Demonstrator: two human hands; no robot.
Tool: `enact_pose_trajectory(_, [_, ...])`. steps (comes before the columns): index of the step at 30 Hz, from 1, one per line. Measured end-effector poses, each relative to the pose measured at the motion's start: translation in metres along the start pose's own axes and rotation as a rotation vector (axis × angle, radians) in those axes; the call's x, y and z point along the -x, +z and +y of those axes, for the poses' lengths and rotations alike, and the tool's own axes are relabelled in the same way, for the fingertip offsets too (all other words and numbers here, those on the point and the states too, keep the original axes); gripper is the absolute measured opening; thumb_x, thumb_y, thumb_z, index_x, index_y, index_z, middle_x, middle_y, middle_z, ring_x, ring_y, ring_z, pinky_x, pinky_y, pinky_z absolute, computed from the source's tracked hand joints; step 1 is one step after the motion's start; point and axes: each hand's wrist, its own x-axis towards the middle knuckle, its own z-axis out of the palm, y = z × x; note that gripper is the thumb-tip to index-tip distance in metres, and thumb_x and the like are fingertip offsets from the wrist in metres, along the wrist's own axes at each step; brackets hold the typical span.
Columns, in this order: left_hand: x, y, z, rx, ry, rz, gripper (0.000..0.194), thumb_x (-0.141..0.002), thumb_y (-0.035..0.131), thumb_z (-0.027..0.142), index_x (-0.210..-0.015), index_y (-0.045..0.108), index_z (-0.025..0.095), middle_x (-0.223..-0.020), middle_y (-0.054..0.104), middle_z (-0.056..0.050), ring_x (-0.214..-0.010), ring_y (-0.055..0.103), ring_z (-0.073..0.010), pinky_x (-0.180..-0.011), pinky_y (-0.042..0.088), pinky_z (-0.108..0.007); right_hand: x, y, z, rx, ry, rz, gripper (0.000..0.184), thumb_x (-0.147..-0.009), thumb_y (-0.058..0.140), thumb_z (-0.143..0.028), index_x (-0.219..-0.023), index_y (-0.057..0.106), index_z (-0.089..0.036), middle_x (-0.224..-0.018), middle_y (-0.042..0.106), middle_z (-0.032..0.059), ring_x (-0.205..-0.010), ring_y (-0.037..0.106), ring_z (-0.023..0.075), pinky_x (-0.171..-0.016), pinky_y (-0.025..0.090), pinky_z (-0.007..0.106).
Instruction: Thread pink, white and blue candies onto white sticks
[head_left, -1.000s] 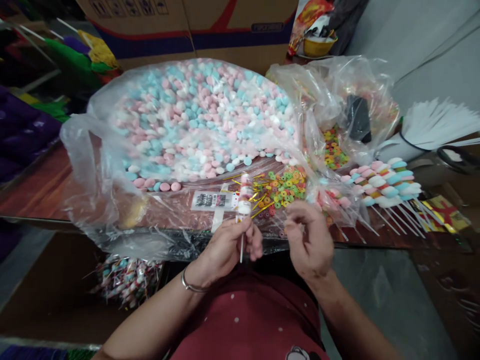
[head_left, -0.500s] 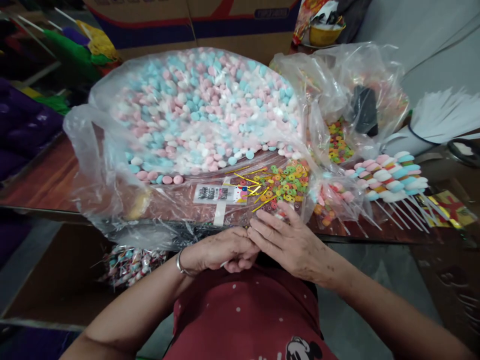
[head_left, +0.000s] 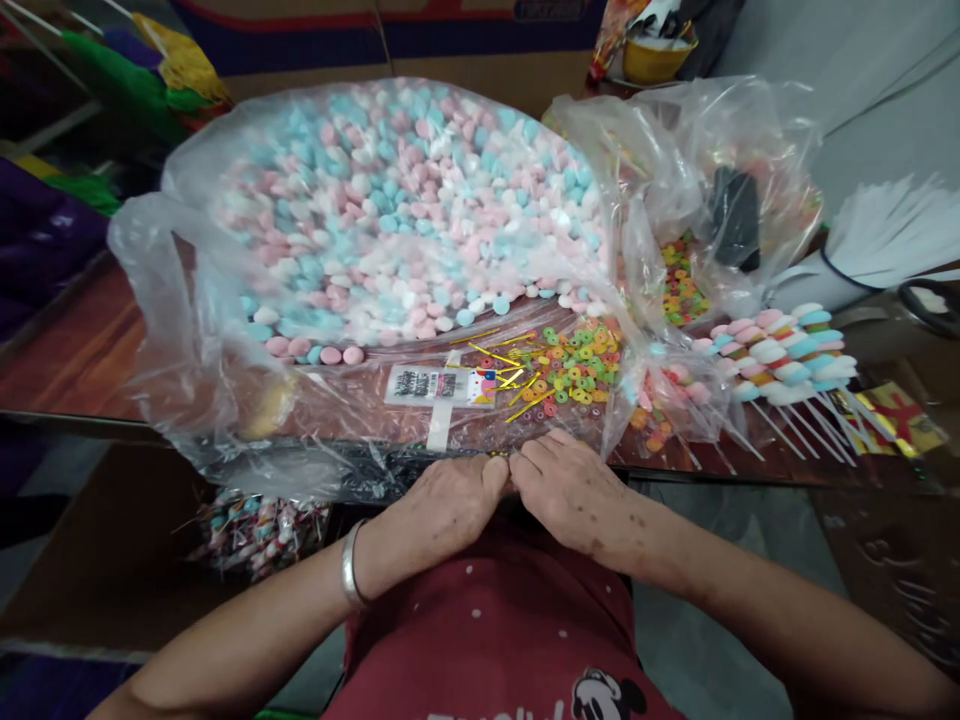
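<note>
My left hand (head_left: 454, 505), above a silver bracelet, is closed with its thumb on top. Against it rests my right hand (head_left: 570, 495), fingers curled down, so that both meet at the table's front edge. Whatever they pinch is hidden under the fingers. Just beyond them lie loose ring-shaped gummy candies (head_left: 577, 365) in green, orange and red, with gold twist ties (head_left: 517, 380) beside them. A printed label strip (head_left: 435, 386) lies left of the ties. Behind is a big clear bag (head_left: 405, 220) of pink, blue and white round candies.
On the right are finished candy skewers (head_left: 787, 350) on white sticks, a bundle of white sticks (head_left: 892, 235), and a bag with a black object (head_left: 735, 218). Below left, an open carton (head_left: 90, 570) holds wrapped candy sticks (head_left: 259, 530).
My right hand's fingers, stretched over the left before, have curled down and pressed against it. A white tip that showed under my left hand is now hidden. The view has shifted slightly.
</note>
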Motion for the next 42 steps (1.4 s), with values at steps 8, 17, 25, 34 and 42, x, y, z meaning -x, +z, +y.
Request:
enact_pose_trajectory(8, [0.006, 0.002, -0.012, -0.102, 0.235, 0.363, 0.019, -0.094, 0.037, 0.008, -0.101, 0.055, 0.010, -0.073, 0.058, -0.004, -0.063, 0.050, -0.0167, -0.056, 0.042, -0.028, -0.026, -0.037, 0.012, -0.515, 0.258, -0.403, 0.024, -0.094, 0.043, -0.020, -0.079, 0.061, -0.015, -0.073, 0.065, 0.0029, -0.064, 0.055, 0.0143, -0.060, 0.035, 0.026])
enact_pose_trajectory(17, [0.004, -0.011, -0.030, 1.171, -0.565, 0.493, 0.029, -0.089, 0.057, 0.032, -0.065, 0.055, 0.016, -0.053, 0.047, 0.004, -0.046, 0.036, -0.0067, -0.043, 0.025, -0.019, -0.022, -0.008, 0.082, -0.082, 0.131, 0.129, 0.026, -0.095, 0.042, -0.017, -0.090, 0.067, -0.015, -0.084, 0.065, 0.0075, -0.082, 0.056, 0.0182, -0.076, 0.043, 0.030])
enact_pose_trajectory(25, [-0.013, -0.005, -0.018, 1.865, -0.699, 0.402, 0.033, -0.068, 0.080, 0.037, -0.066, 0.057, 0.014, -0.050, 0.046, 0.005, -0.040, 0.025, -0.0022, -0.038, 0.014, -0.015, -0.027, 0.021, 0.070, 0.288, -0.129, 0.224, 0.025, -0.096, 0.044, -0.018, -0.084, 0.066, -0.014, -0.081, 0.064, 0.0091, -0.080, 0.049, 0.0216, -0.069, 0.037, 0.033])
enact_pose_trajectory(34, [-0.030, 0.001, -0.013, 1.869, -0.562, 0.424, 0.032, -0.070, 0.079, 0.040, -0.075, 0.062, 0.013, -0.050, 0.046, 0.006, -0.042, 0.028, -0.0032, -0.041, 0.016, -0.017, -0.038, 0.012, 0.044, -0.728, 0.513, 0.288, 0.019, -0.090, 0.043, -0.027, -0.079, 0.057, -0.020, -0.059, 0.056, -0.0025, -0.054, 0.051, 0.0113, -0.055, 0.040, 0.022])
enact_pose_trajectory(42, [-0.029, 0.009, -0.013, 1.520, -0.467, 0.508, 0.035, -0.084, 0.062, 0.050, -0.079, 0.052, 0.017, -0.052, 0.049, 0.006, -0.046, 0.035, -0.0063, -0.046, 0.024, -0.019, -0.040, 0.011, 0.027, -1.070, 0.611, 0.157, 0.026, -0.083, 0.047, -0.031, -0.060, 0.050, -0.020, -0.047, 0.042, -0.0063, -0.044, 0.038, 0.0081, -0.046, 0.030, 0.022])
